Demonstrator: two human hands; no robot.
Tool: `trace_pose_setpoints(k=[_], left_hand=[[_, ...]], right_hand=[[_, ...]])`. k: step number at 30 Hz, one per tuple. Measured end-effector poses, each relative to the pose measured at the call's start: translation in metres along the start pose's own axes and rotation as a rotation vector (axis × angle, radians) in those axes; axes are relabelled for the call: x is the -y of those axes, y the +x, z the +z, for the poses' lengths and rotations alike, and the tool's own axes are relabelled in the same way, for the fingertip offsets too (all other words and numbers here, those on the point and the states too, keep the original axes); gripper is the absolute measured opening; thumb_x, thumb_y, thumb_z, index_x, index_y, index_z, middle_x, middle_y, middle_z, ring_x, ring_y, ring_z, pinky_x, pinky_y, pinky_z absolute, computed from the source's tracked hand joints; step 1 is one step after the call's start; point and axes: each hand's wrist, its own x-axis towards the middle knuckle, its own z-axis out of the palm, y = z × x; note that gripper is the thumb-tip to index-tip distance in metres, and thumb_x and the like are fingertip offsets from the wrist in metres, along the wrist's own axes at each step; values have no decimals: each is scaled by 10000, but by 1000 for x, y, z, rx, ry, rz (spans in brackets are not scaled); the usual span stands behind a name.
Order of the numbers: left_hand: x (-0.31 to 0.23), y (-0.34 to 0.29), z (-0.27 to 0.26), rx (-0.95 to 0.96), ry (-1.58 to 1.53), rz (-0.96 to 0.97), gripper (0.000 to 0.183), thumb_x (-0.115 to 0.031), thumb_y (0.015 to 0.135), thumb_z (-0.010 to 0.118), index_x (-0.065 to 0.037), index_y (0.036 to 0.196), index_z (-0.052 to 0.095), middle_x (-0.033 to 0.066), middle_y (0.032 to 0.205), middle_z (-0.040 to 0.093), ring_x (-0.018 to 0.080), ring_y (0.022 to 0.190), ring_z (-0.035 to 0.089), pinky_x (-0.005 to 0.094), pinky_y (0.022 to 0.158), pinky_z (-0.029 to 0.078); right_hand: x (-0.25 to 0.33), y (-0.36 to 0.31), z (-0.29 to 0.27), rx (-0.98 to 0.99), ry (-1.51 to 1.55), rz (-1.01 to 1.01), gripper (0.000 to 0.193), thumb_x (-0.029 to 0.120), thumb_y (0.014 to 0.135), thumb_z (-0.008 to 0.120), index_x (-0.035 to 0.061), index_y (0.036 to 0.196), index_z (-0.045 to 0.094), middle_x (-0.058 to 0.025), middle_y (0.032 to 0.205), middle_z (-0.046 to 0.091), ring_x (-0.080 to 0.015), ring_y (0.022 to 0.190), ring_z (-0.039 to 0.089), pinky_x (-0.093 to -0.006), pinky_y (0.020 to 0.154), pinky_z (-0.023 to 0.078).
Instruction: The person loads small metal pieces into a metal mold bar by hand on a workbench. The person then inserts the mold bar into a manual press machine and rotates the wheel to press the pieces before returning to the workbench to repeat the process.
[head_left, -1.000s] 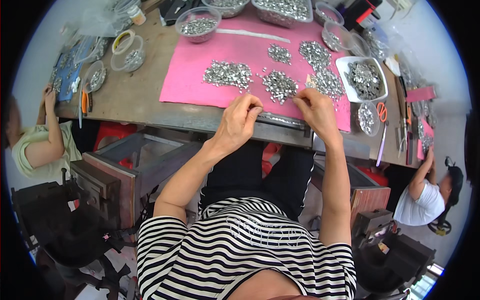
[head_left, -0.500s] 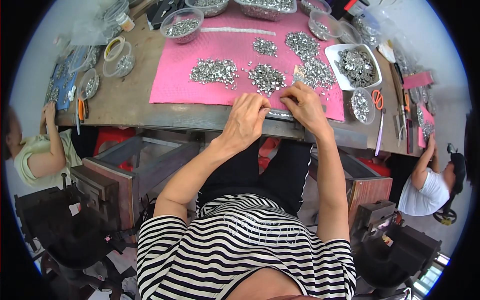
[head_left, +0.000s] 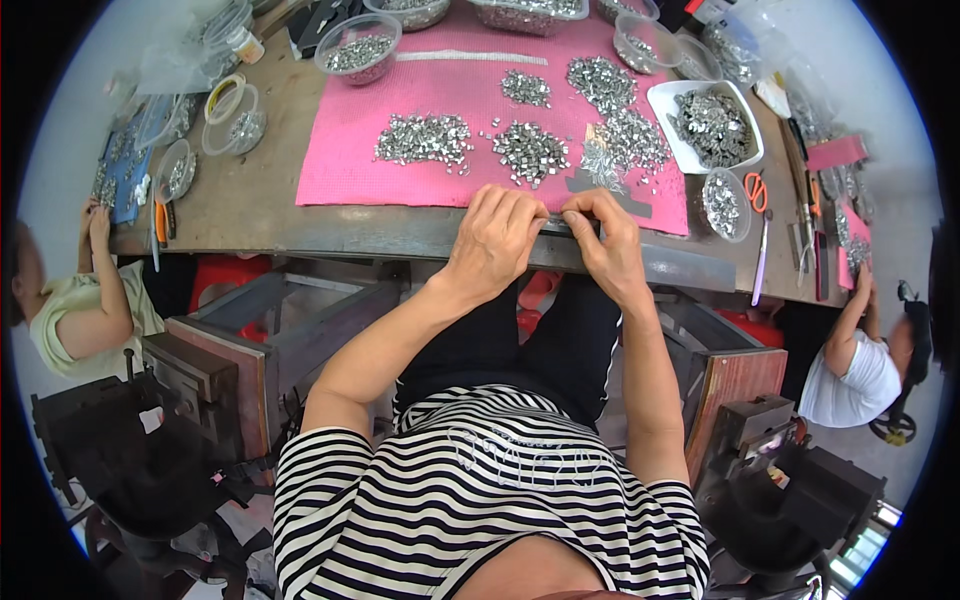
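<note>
At the near edge of the pink mat (head_left: 340, 150), my left hand (head_left: 496, 238) is closed, thumb and fingers pinched together. My right hand (head_left: 607, 242) pinches close beside it, its thumb and forefinger bent inward. Between the fingertips shows a narrow dark strip (head_left: 561, 225) with a silvery shine; the fingers cover its ends. Beyond my right hand lie a flat grey bar (head_left: 628, 205) and a bunch of thin silver slivers (head_left: 603, 168). Small heaps of square metal pieces (head_left: 531, 152) and a wider heap of metal bits (head_left: 424, 139) spread on the mat ahead of my hands.
A white square dish (head_left: 657, 100) of metal pieces stands right of the mat, with a round plastic tub (head_left: 725, 205) nearer. Orange-handled scissors (head_left: 756, 190) and a purple-handled tool (head_left: 758, 270) lie further right. Tubs (head_left: 358, 48) line the back. Co-workers sit at both sides.
My right hand has shifted slightly left and down, closer to my left hand. Less of the dark strip shows between them, and more of the grey bar and the slivers behind is uncovered.
</note>
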Motion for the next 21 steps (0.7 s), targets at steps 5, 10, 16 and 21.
trace_pose_setpoints(k=[5,10,16,21], left_hand=[[-2,1,-5,31,33,19,125,-57,865,704,-30,966,635,93,953,635,300,921,597,430,870,454],[-2,-14,-4,-40,15,-27,237,-86,866,727,-66,1101,711,78,1073,693,291,1024,629,521,1078,400],[34,-14,-39,-199,97,-183,124,-81,874,716,-80,997,724,58,973,711,259,960,629,419,916,425],[75,-8,-75,-282,273,-257,145,-82,893,696,-88,1032,737,61,1007,718,256,982,626,413,948,407]], right_hand=[[3,-3,4,9,-8,-18,75,-12,904,680,-28,966,641,-123,931,648,-268,837,639,-359,750,506],[0,-4,10,-18,-68,-123,98,-30,868,691,-12,950,640,-126,929,639,-313,850,609,-398,759,487],[2,-4,15,-64,-298,-276,117,-8,842,719,18,935,652,-109,933,633,-313,881,608,-414,791,471],[7,-7,18,-93,-405,-372,143,-5,826,736,28,947,668,-96,955,645,-300,878,615,-410,795,465]])
